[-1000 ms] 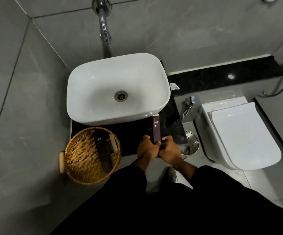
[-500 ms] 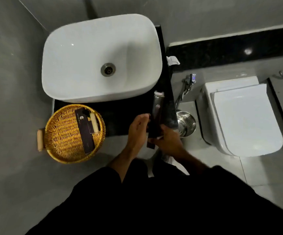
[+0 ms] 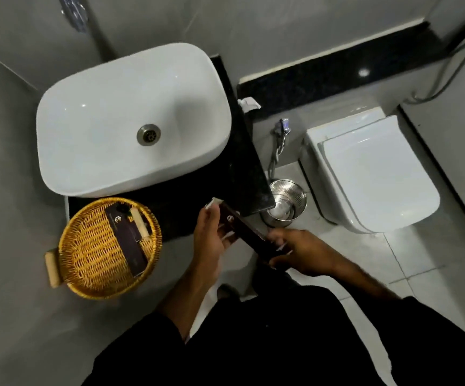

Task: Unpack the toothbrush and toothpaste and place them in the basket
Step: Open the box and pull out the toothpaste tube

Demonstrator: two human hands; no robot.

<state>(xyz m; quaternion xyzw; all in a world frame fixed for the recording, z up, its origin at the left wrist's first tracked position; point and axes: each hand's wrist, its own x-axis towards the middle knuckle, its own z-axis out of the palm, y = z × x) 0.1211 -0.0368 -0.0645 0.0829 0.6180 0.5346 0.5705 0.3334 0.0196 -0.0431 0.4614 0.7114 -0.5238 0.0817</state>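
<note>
two hands clamped on one dark box [image 3: 244, 232] (left hand [image 3: 212, 238] high, right hand [image 3: 298, 253] low)

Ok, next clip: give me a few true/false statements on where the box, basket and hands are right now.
1. Both hands hold the dark slim box. True: left hand near its open white end, right hand at the other end.
2. The wicker basket holds nothing. False: a dark box and a small pale item lie in it.
3. The held box rests in the sink. False: it is held in front of the counter's corner.
4. The toilet lid is closed. True.
5. A metal bin stands between counter and toilet. True.
</note>
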